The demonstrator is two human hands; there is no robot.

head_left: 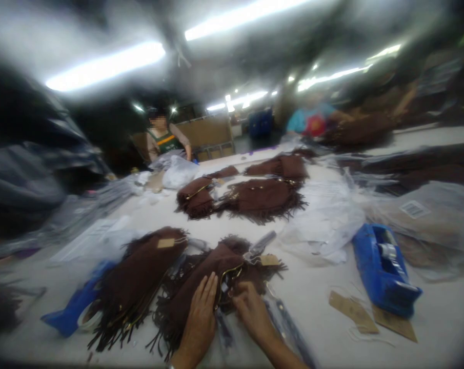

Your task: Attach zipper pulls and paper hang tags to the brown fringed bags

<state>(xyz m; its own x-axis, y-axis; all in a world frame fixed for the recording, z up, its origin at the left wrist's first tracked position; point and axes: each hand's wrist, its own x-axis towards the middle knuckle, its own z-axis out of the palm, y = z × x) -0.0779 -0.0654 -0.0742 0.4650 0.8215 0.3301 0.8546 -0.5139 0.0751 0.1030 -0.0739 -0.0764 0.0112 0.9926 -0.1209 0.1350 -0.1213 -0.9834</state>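
Note:
A brown suede fringed bag (212, 279) lies on the white table (316, 307) right in front of me. My left hand (201, 310) rests flat on the bag with its fingers stretched out. My right hand (249, 306) is curled at the bag's gold zipper edge, fingers pinched together on it. A second brown fringed bag (137, 282) with a paper tag lies just to the left. Scissors (259, 246) lie at the bag's far end.
A blue tape dispenser (383, 269) stands at right, with cardboard tags (352, 310) beside it. Another blue dispenser (76, 305) is at left. More brown fringed bags (260, 197) and plastic sleeves (324, 215) cover the table's middle. Two people work at the far end.

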